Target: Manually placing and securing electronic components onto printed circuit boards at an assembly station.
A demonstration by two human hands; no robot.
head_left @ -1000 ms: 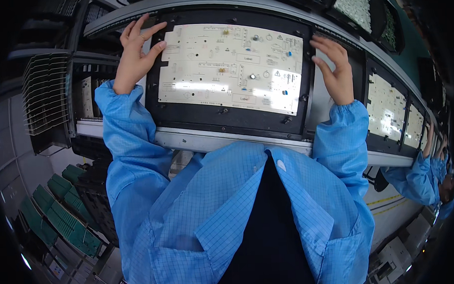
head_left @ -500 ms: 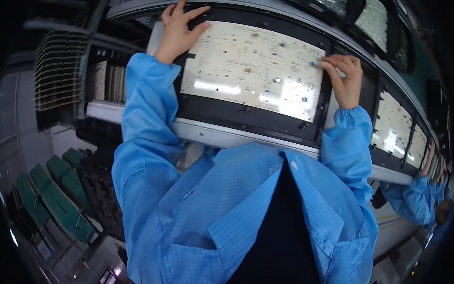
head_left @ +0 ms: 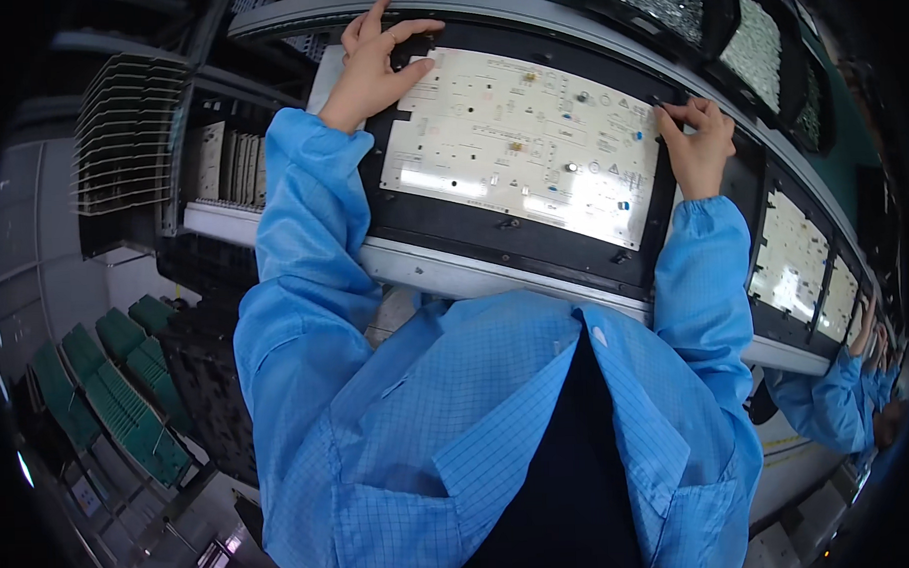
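Observation:
A white circuit board [head_left: 489, 128] with small mounted parts lies in a black carrier frame [head_left: 442, 209] in front of me. My left hand [head_left: 367, 72] rests at the board's far left corner, fingers spread, with the thumb over the board's edge and the index finger along the frame. At the far right corner, the thumb and index finger of my right hand [head_left: 698, 140] are pinched together on the frame's edge; whatever lies between the fingertips is hidden. A small blue component [head_left: 639, 135] sits on the board just left of that hand.
Metal rails [head_left: 475, 283] run along the carrier's sides. Further right, more white boards [head_left: 789, 252] lie in black frames, near another person's blue sleeve [head_left: 834, 406]. Black bins of small parts [head_left: 752, 58] stand beyond the far rail. Racks of boards [head_left: 129, 135] stand at the left.
My right hand has shifted from beside the blue component to the frame's far right corner. My left hand stays at the far left corner. The whole view has shifted slightly.

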